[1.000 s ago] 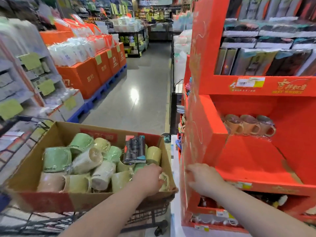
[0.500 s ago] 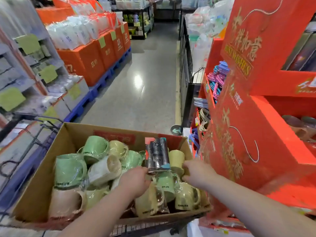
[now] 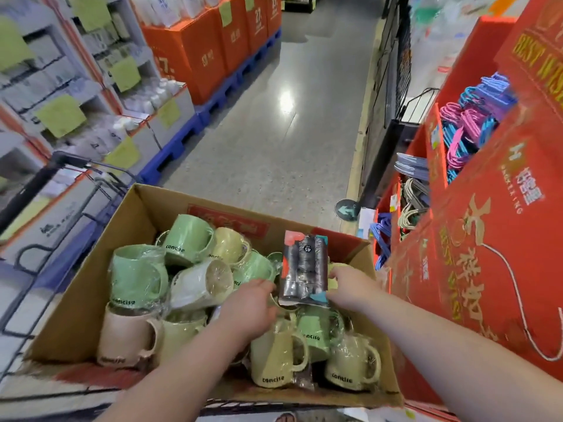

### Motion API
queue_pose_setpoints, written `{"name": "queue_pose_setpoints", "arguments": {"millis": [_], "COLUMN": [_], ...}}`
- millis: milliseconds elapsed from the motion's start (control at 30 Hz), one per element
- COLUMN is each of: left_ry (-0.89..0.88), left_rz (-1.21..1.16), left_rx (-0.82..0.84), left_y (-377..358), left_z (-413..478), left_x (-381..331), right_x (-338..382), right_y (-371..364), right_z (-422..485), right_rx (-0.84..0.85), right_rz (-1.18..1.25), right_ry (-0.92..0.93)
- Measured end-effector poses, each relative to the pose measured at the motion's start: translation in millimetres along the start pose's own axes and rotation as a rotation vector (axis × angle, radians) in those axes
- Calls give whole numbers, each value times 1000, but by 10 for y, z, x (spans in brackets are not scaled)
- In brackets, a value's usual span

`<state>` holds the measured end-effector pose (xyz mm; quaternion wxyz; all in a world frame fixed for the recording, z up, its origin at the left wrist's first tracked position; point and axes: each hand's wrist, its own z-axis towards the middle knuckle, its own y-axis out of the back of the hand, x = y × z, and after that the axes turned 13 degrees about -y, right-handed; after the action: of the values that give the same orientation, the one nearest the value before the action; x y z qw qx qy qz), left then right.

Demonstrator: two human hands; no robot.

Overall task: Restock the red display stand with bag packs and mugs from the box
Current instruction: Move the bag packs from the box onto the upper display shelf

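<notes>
Step in hand: picking stock from the cardboard box (image 3: 76, 315). Nearest, the mugs (image 3: 275, 357): pastel, cylindrical, loop-handled, film-wrapped, loosely piled. Left hand (image 3: 246, 303) reaches over them toward the bag pack (image 3: 304, 269); grip not discernible. Right hand (image 3: 350, 287) seemingly pinches the pack's lower right edge. Pack: flat, glossy, upright mid-box. Next, judged: lift clear and carry right to the red display stand (image 3: 487, 269); film likely slippery.
</notes>
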<state>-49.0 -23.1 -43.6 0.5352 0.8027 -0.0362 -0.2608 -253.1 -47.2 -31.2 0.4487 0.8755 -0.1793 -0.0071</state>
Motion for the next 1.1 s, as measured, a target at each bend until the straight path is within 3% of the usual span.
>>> {"name": "queue_pose_setpoints", "arguments": {"millis": [333,767,867,1100], "left_ry": [40,138,145,150], "left_rz": [-37,-228,-265,-425], "left_rx": [-23,-7,-9,-21], "left_y": [3,-82,-111,-123], "left_z": [353,449,452,423], "left_x": [-33,86,74,-84], "right_x": [141,76,56,-158], "right_y": [-161,-473,-489,-400], "right_z": [492,711,673,314], "right_rx": [33,261,241,135], "right_rz": [305,812,945,1010], "right_ry": [-101,-330,-374,-338]}}
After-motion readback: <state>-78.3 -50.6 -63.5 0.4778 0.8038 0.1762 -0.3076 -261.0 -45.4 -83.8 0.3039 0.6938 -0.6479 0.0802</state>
